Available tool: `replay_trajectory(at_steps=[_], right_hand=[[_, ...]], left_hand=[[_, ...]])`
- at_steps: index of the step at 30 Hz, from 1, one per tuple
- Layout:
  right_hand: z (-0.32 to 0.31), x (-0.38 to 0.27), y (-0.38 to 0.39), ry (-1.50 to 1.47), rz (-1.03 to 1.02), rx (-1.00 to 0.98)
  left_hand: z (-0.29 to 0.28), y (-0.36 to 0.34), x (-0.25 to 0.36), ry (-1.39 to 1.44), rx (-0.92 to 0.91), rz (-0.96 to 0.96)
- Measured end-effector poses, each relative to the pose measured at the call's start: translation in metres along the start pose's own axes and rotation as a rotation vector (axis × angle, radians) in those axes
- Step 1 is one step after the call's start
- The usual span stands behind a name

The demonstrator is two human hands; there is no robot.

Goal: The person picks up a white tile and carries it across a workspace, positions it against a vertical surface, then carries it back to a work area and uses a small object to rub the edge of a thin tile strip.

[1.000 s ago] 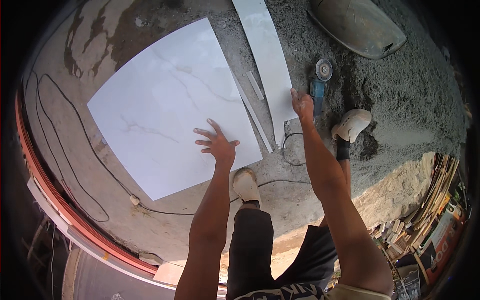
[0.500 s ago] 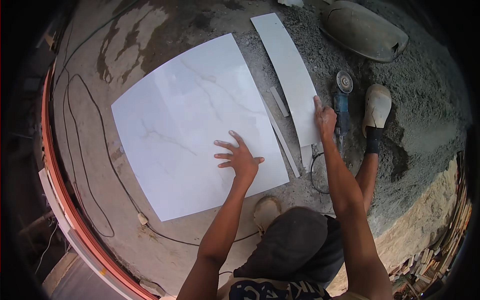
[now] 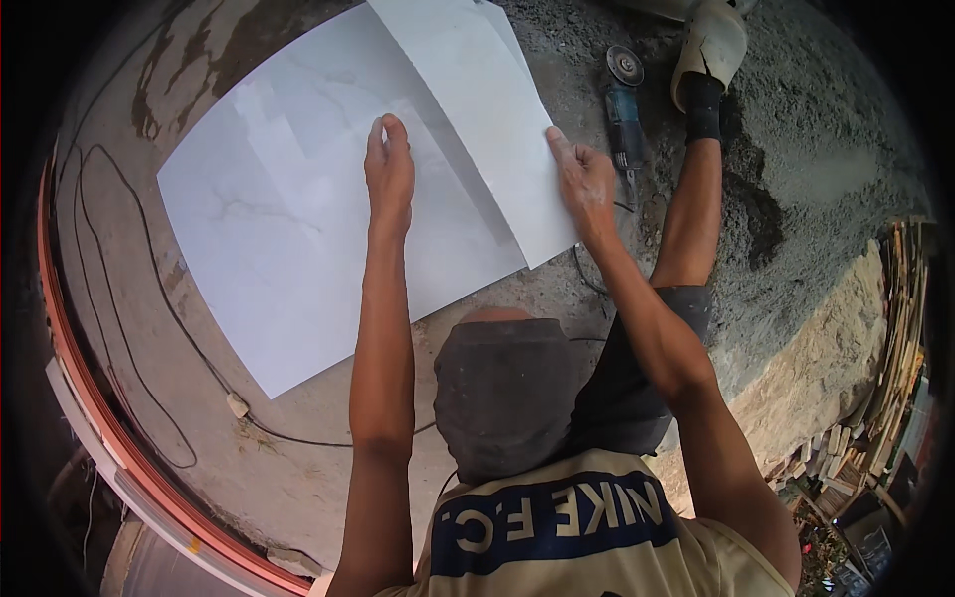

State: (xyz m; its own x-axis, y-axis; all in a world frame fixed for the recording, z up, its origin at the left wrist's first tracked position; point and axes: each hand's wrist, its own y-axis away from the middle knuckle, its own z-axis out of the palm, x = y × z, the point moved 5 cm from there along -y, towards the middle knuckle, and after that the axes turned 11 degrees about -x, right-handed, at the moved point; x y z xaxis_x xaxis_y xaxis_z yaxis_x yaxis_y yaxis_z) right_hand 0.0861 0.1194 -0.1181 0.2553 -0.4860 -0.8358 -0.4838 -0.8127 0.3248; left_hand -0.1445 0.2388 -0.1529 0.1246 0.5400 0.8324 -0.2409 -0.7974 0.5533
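A large glossy white tile [image 3: 288, 209] with faint grey veins lies on the ground in front of me. My right hand [image 3: 585, 189] grips the right edge of a long white tile strip [image 3: 477, 109]. The strip is lifted and hangs over the right side of the large tile, casting a dark band on it. My left hand [image 3: 391, 169] is above the middle of the large tile, left of the strip and apart from it. Its fingers are stretched out, side by side, and hold nothing.
An angle grinder [image 3: 625, 114] rests on the rough ground right of the strip, near my shoe [image 3: 711, 50]. A dark cable [image 3: 149, 239] with a pale connector [image 3: 237, 405] runs along the left. Wood pieces [image 3: 880, 368] are piled at the far right.
My right hand has raised the strip off the ground and brought it left over the large tile. My left hand has come off the tile and its spread fingers have drawn together. The view has shifted.
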Motion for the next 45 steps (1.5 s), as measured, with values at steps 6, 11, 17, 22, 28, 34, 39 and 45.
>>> replay_trajectory(at_steps=[6, 11, 17, 22, 28, 34, 39, 45], right_hand=[[0.093, 0.046, 0.075, -0.217, 0.145, -0.084], [0.098, 0.082, 0.131, -0.268, 0.142, -0.306], [0.091, 0.115, 0.158, -0.518, 0.347, -0.48], [0.085, 0.138, 0.152, -0.55, 0.394, -0.415], [0.104, 0.139, 0.149, -0.648, 0.516, -0.338], [0.1, 0.148, 0.15, -0.727, 0.657, -0.261], [0.1, 0.153, 0.15, -0.715, 0.622, -0.269], [0.097, 0.155, 0.149, -0.708, 0.606, -0.31]], left_hand=[[-0.039, -0.025, 0.01, 0.098, 0.259, 0.267], [-0.061, -0.013, -0.022, 0.011, 0.346, 0.125], [-0.073, -0.023, -0.045, 0.016, 0.432, 0.136], [-0.033, -0.038, -0.037, -0.052, 0.345, 0.239], [-0.065, -0.066, -0.033, -0.413, 0.464, 0.196], [-0.075, -0.064, 0.015, -0.988, 0.216, -0.043], [-0.069, -0.087, 0.037, -1.147, -0.021, -0.251], [-0.035, -0.106, 0.055, -1.549, 0.168, 0.085]])
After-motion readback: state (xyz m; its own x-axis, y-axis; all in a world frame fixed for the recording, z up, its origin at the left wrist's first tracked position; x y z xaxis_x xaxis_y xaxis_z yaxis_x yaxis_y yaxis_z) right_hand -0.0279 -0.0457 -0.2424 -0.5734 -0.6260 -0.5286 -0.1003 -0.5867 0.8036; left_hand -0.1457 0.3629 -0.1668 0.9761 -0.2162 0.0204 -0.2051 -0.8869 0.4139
